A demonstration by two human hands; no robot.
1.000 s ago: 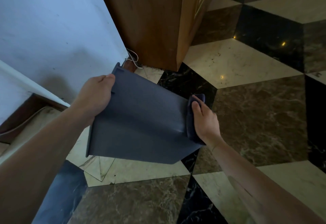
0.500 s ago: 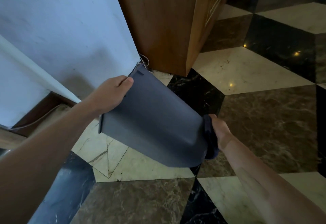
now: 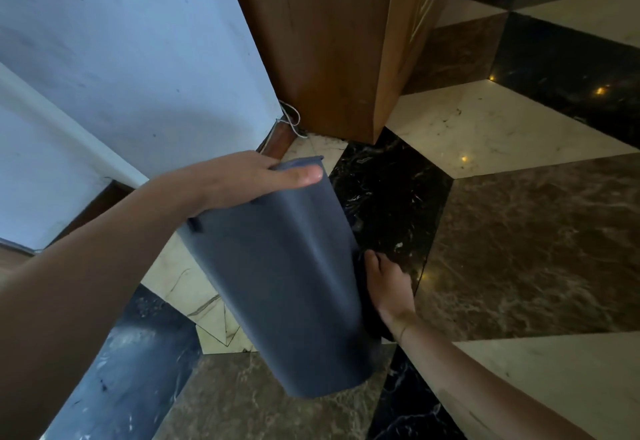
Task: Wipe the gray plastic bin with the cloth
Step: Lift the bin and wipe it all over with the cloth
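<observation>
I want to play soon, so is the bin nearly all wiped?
Hard to say how much is clean; no wet streaks show. The gray bin is off the floor, the left hand gripping its rim. The right hand presses the dark cloth on the right side wall, so wiping is underway. The inside is hidden and may still need doing.

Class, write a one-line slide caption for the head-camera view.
Left hand grips the tilted gray bin at its rim above a marble floor while the right hand presses a dark cloth against its side.

Gray bin [image 3: 287, 287]; marbled tricolour floor [image 3: 519, 249]
</observation>
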